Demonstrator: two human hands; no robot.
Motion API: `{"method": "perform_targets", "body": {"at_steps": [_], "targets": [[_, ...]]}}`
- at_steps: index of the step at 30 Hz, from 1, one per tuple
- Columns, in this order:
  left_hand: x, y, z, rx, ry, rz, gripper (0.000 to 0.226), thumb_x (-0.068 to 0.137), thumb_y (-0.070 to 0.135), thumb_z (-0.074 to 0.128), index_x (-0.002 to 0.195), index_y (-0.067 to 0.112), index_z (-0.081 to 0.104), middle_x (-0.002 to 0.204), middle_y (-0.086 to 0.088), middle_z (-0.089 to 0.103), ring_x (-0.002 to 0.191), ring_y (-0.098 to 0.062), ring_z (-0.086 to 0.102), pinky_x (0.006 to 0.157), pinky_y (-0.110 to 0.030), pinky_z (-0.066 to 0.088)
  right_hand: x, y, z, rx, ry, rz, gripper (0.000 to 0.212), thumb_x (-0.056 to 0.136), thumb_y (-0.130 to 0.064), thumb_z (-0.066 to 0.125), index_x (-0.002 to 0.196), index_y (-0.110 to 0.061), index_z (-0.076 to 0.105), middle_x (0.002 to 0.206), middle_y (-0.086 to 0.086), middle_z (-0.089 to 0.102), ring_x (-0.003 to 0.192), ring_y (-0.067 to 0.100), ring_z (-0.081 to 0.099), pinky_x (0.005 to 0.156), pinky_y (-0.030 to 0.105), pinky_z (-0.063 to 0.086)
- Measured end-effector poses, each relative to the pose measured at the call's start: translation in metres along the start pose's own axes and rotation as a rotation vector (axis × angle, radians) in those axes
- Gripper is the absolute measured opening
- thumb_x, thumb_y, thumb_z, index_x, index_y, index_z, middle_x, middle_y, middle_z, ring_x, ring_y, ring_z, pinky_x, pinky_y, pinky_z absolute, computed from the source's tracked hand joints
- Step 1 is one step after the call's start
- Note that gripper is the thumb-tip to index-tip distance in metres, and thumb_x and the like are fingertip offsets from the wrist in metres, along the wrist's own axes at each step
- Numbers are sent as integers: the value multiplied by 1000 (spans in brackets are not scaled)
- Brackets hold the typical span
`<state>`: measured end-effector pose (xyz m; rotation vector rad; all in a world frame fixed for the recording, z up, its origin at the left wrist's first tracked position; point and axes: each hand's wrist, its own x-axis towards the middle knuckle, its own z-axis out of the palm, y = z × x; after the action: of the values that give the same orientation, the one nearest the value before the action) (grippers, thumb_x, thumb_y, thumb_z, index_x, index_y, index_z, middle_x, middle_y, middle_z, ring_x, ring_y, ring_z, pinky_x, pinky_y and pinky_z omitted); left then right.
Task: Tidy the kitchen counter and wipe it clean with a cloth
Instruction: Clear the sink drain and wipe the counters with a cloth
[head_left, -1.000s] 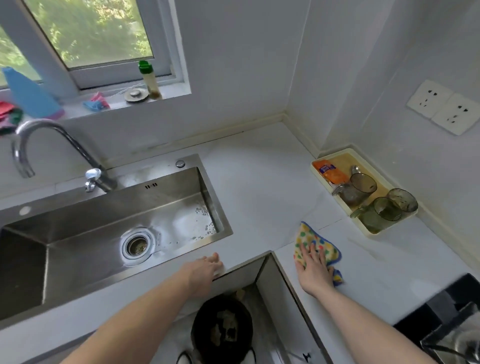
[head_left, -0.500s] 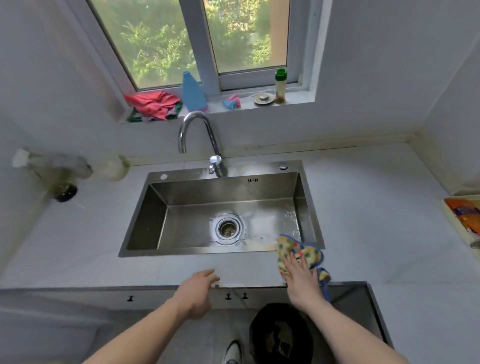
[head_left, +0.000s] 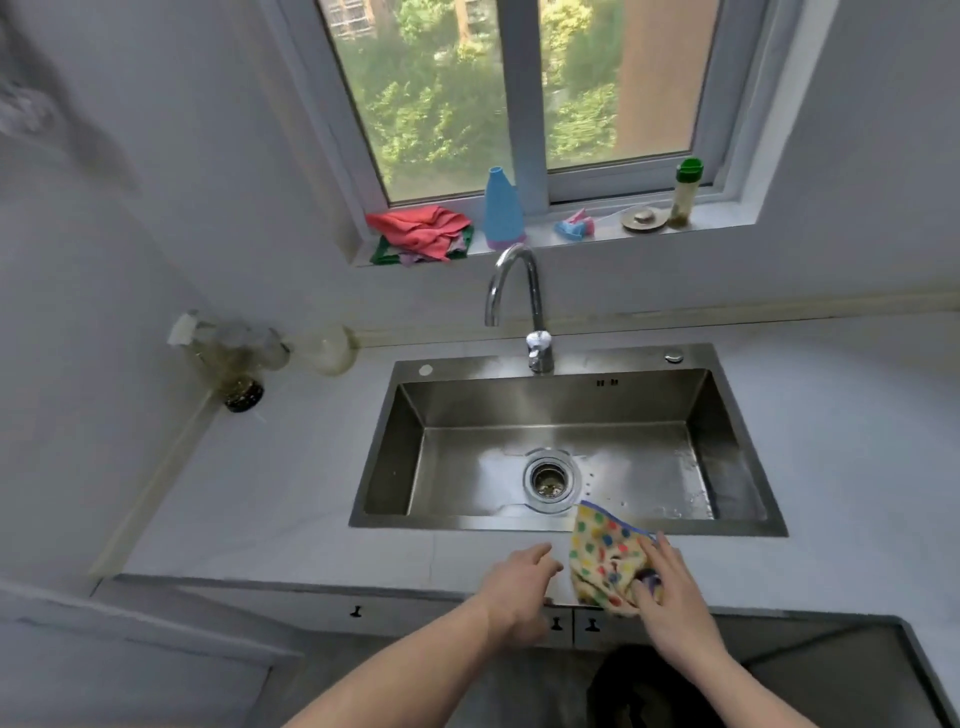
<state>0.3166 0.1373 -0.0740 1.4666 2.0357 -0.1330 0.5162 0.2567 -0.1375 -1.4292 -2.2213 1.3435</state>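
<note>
A yellow cloth with coloured dots (head_left: 605, 558) lies on the front strip of the pale counter (head_left: 291, 499), its far corner over the sink's front rim. My right hand (head_left: 670, 592) presses flat on the cloth's right side with straight fingers. My left hand (head_left: 519, 587) rests on the counter's front edge just left of the cloth, fingers relaxed, holding nothing.
A steel sink (head_left: 566, 447) with a tap (head_left: 519, 306) fills the middle. Jars and a bottle (head_left: 234, 358) stand in the left corner. On the sill are a red cloth (head_left: 421, 231), a blue bottle (head_left: 501, 210) and a green-capped bottle (head_left: 685, 192).
My right hand has slid the cloth leftward along the counter, from beside the tray at the right to the sink's front rim. The view has swung left with it.
</note>
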Motion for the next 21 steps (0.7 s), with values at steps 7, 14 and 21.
{"method": "perform_targets", "body": {"at_steps": [7, 14, 21], "targets": [[47, 12, -3, 80, -22, 285, 68, 82, 27, 57, 147, 32, 38, 167, -4, 8, 154, -26, 9, 122, -39, 23, -37, 22, -40, -102, 209, 311, 58, 99, -22, 53, 153, -26, 34, 165, -4, 14, 151, 23, 18, 121, 32, 17], [78, 40, 8, 492, -172, 427, 59, 86, 26, 52, 143, 27, 38, 160, -12, 16, 149, -41, 11, 122, -50, 12, -154, 49, -77, -22, 401, 559, 57, 100, -18, 51, 153, -26, 34, 166, -2, 4, 152, 20, 15, 117, 23, 14], [90, 84, -11, 400, -155, 585, 25, 93, 16, 51, 76, 34, 45, 98, 5, 55, 98, -20, 63, 84, -32, 52, -291, 56, -87, 23, 567, 802, 56, 98, -19, 49, 152, -27, 35, 166, -7, 1, 128, 18, 53, 104, 20, 36]]}}
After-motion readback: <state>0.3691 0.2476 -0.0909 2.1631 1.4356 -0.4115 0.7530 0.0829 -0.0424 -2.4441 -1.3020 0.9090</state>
